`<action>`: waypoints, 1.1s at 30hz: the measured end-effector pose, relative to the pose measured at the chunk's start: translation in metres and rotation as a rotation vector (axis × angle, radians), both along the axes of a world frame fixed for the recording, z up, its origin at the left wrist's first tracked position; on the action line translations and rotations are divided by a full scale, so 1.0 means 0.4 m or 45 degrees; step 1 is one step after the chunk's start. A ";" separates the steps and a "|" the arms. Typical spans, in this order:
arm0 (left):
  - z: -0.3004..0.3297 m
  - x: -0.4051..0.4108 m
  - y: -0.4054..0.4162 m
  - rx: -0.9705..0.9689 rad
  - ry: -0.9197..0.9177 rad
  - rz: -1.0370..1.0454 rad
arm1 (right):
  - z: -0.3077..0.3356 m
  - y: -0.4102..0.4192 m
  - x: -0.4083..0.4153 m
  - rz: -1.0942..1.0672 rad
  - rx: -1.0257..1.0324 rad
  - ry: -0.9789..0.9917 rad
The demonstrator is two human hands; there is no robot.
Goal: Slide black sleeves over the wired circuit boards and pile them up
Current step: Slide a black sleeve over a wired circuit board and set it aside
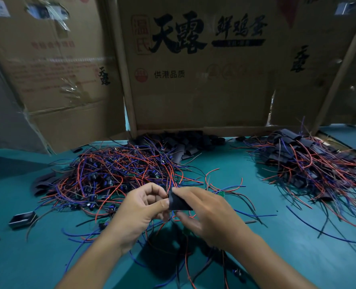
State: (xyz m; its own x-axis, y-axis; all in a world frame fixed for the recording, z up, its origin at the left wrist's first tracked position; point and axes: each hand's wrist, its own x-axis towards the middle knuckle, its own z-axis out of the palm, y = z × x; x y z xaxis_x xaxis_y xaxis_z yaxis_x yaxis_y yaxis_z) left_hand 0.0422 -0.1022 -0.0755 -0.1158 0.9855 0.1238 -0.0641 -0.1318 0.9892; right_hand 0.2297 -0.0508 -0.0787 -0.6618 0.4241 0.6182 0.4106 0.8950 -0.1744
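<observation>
Fingers (174,191) of both hands hide the board inside black sleeve (179,202).

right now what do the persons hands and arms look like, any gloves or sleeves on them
Both are bare. The left hand and the right hand wear no gloves, and no rings, watch or wristband show. Both forearms are uncovered as far as the bottom edge of the picture, with no sleeve in view.

Dim overhead light casts soft dark shadows on the table (277,236) beneath the hands. Edges bow from wide-angle distortion, and fine detail is slightly blurred.
</observation>
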 end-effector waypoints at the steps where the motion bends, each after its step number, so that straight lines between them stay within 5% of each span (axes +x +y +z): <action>1: -0.002 0.002 -0.001 -0.007 -0.010 -0.005 | -0.002 -0.003 -0.004 -0.017 0.060 0.003; 13: 0.000 0.009 -0.007 -0.130 -0.058 -0.107 | 0.003 0.005 -0.005 -0.091 0.105 -0.047; 20: 0.012 -0.015 0.000 -0.045 -0.277 0.012 | 0.088 0.139 0.154 -0.464 0.151 -0.059; 25: -0.007 -0.034 0.008 0.092 0.339 0.289 | 0.189 0.316 0.321 -0.909 0.409 -0.164; 30: -0.036 -0.057 0.007 0.283 0.850 0.373 | 0.247 0.462 0.394 -1.419 0.169 -0.425; 33: -0.047 -0.070 0.017 0.345 1.158 0.331 | 0.223 0.481 0.283 -1.358 0.177 -0.590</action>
